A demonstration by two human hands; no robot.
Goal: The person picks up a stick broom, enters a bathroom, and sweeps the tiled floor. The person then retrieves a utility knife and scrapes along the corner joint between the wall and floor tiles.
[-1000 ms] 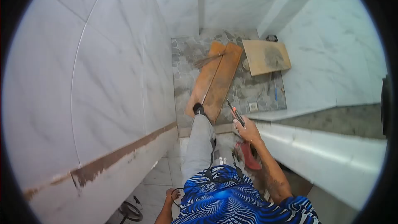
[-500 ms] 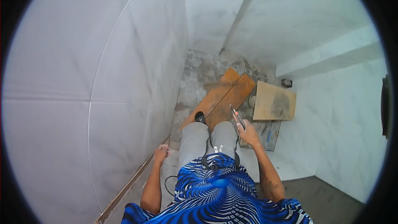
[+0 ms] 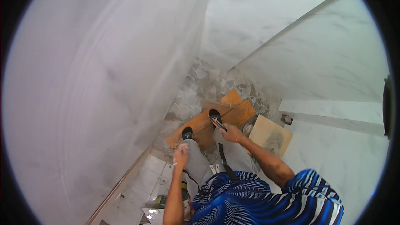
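My right hand point(image 3: 232, 133) is closed around the end of a slim dark hand tool point(image 3: 218, 123) with a red-orange part. It looks like pliers, but its exact kind is not clear. The tool points up and left, over my right shoe point(image 3: 214, 116). My left hand point(image 3: 181, 154) hovers by my left knee, fingers curled in and whitish with dust. Whether anything small is in those fingers is hidden. Beneath my feet lie orange-brown boards point(image 3: 196, 125) on the floor.
A tall pale marbled wall point(image 3: 116, 79) rises close on my left, with another marbled wall point(image 3: 283, 21) ahead. Broken-stone paving point(image 3: 193, 85) covers the corner floor. A tan square board point(image 3: 266, 129) lies to the right. Several white tiles point(image 3: 152, 171) and a green object point(image 3: 160, 201) are at lower left.
My view has swung, and my right foot now shows on the boards. My left hand has come up from beside the left wall to my knee. The right hand still holds the tool.
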